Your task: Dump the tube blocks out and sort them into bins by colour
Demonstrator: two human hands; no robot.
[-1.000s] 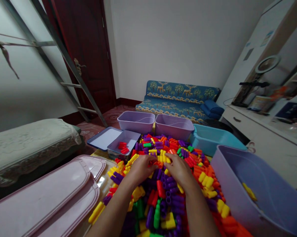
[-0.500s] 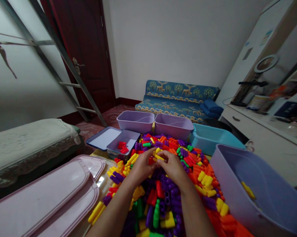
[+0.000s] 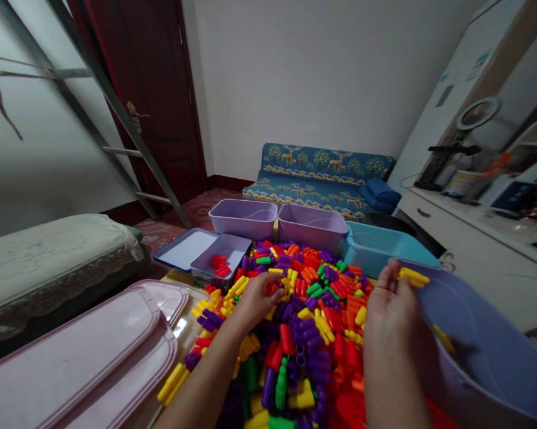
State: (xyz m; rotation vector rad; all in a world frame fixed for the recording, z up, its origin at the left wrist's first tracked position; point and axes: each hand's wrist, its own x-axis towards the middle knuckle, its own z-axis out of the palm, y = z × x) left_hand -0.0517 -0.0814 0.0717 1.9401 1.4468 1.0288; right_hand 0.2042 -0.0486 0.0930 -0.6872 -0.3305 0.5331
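Observation:
My right hand is closed on a yellow plastic toy piece, made of short tubes side by side, pinched at the fingertips. It holds the piece over the near-left rim of a large purple bin. Inside that bin lies another yellow piece. My left hand hovers at the pile, fingers curved and thumb apart, close to some yellow pieces. A bit of red shows between its thumb and forefinger, seemingly part of the pile. Loose red, purple, green and orange pieces spread beneath both hands.
Two purple bins stand at the back beside a turquoise bin. An open box holds a few red pieces. Pink lids lie at the left. Beyond are a blue sofa and a white dresser.
My right hand has moved right, away from my left hand, carrying a yellow piece to the large purple bin. My left hand has stayed over the pile.

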